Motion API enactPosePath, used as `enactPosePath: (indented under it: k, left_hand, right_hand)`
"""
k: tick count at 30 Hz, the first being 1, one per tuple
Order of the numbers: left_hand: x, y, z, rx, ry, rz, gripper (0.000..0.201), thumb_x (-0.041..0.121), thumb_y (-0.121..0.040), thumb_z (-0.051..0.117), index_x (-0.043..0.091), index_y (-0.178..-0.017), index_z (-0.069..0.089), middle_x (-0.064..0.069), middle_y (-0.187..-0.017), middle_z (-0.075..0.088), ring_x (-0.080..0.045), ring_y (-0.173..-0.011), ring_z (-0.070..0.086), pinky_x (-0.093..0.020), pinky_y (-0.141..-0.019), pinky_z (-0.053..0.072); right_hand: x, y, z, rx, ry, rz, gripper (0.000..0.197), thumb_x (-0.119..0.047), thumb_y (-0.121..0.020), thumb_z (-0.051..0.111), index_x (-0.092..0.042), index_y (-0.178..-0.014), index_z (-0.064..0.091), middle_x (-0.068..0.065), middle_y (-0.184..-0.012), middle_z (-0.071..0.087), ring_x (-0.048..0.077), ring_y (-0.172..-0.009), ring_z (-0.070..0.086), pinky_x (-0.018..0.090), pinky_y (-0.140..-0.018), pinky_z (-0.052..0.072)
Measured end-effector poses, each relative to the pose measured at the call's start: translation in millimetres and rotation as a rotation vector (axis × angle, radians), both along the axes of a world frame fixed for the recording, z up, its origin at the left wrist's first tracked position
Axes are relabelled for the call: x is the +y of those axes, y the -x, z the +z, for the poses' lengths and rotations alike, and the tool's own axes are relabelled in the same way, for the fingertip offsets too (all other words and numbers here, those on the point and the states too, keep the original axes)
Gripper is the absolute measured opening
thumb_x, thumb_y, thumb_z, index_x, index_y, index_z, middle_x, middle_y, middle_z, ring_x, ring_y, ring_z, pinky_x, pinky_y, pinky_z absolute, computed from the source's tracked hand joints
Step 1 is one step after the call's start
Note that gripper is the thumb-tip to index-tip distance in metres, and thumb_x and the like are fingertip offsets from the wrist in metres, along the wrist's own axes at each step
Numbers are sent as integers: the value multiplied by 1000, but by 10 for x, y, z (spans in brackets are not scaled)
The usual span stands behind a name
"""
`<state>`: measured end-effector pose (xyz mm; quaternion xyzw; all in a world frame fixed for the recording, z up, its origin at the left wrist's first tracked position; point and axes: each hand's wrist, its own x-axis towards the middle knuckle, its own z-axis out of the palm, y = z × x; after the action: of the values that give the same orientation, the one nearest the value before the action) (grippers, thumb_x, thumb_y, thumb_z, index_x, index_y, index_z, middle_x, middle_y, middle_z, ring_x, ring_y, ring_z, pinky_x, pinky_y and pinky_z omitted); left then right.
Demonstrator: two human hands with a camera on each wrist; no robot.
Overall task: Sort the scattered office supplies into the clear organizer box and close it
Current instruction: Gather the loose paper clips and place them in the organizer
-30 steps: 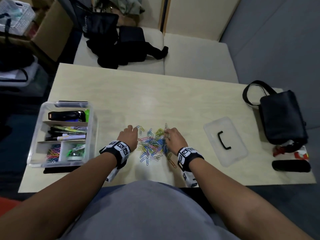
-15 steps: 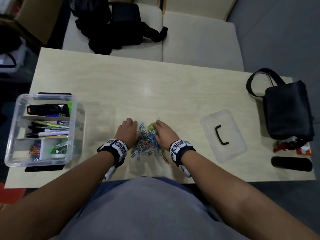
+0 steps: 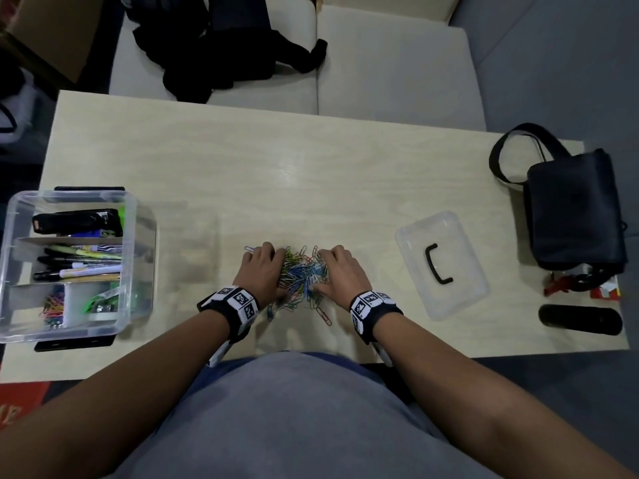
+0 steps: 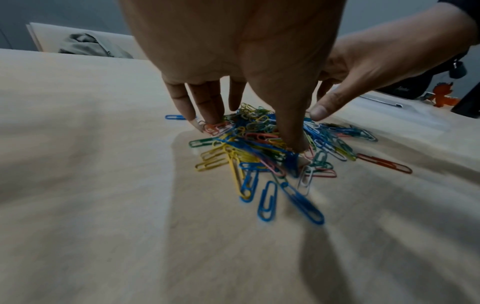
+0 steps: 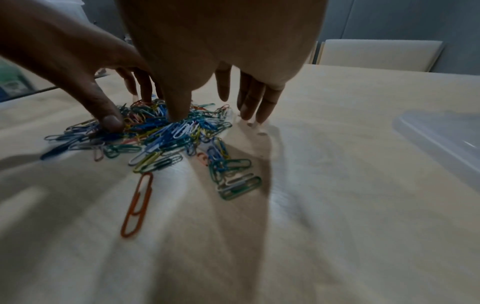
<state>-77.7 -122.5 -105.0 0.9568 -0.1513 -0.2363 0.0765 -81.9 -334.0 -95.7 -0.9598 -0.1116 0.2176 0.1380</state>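
Note:
A heap of coloured paper clips [image 3: 301,274] lies on the table near the front edge. My left hand [image 3: 261,267] and right hand [image 3: 337,271] flank it, fingers straight and pointing down. In the left wrist view the left fingertips [image 4: 207,115] and thumb press into the clips [image 4: 254,144]. The right wrist view shows the right thumb on the clips [image 5: 166,131] and the right fingers [image 5: 254,102] touching the table beside them. The clear organizer box [image 3: 135,257] stands open at the left, holding a black stapler [image 3: 76,221], pens [image 3: 79,264] and more clips [image 3: 53,305]. Its lid [image 3: 460,243] lies on the right.
A few stray clips lie around the heap, among them an orange one [image 3: 324,316] toward me and a blue one [image 3: 249,249] at the far left. On the table's right end are a black bag [image 3: 574,209] and a black case [image 3: 579,319]. Black clothes [image 3: 221,39] lie on the sofa behind.
Both hands have drawn closer together, raking the spread clips into a tighter heap between them. The head view has tilted further down.

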Motion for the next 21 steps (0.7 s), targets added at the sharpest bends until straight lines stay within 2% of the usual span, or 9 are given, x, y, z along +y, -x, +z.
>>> enactPosePath:
  k: [5, 9, 12, 15, 21]
  left_hand:
    - [-96, -54, 56, 10, -21, -30, 61, 44, -79, 71, 14, -125, 43, -10, -117, 46, -32, -107, 50, -42, -91, 36]
    - [-128, -98, 108, 27, -1, -53, 40, 24, -84, 67, 10, -116, 49, -11, -112, 50, -33, -99, 52, -39, -83, 37]
    - [-110, -126, 125, 29, 17, -64, 27, 16, -84, 64, 7, -107, 53, -13, -104, 53, -35, -91, 55, -39, -76, 36]
    - [-70, -145, 99, 18, 17, -60, 21, 14, -85, 60, 9, -106, 57, -11, -100, 57, -34, -88, 57, -39, -76, 36]
    - [3, -157, 96, -34, 9, -50, 11, 18, -91, 56, 19, -101, 62, -2, -96, 61, -29, -88, 60, -39, -84, 38]
  right_hand:
    - [100, 45, -35, 26, 31, 17, 76, -54, -74, 75, -16, -132, 44, 7, -117, 46, 26, -105, 48, 38, -84, 48]
    - [189, 35, -28, 31, 5, 37, 59, -37, -82, 73, -12, -128, 46, 8, -119, 48, 29, -106, 51, 39, -84, 48]
    - [206, 6, -4, 46, -27, 19, 44, -23, -88, 67, -11, -126, 48, 9, -120, 50, 28, -107, 51, 38, -84, 47]
    - [187, -12, 18, 60, -52, -2, 32, -15, -92, 61, -11, -123, 51, 8, -120, 53, 27, -107, 52, 37, -82, 48]
    - [131, -43, 42, 82, -98, -103, 19, -10, -95, 54, -15, -112, 60, 5, -114, 61, 25, -98, 59, 39, -79, 51]
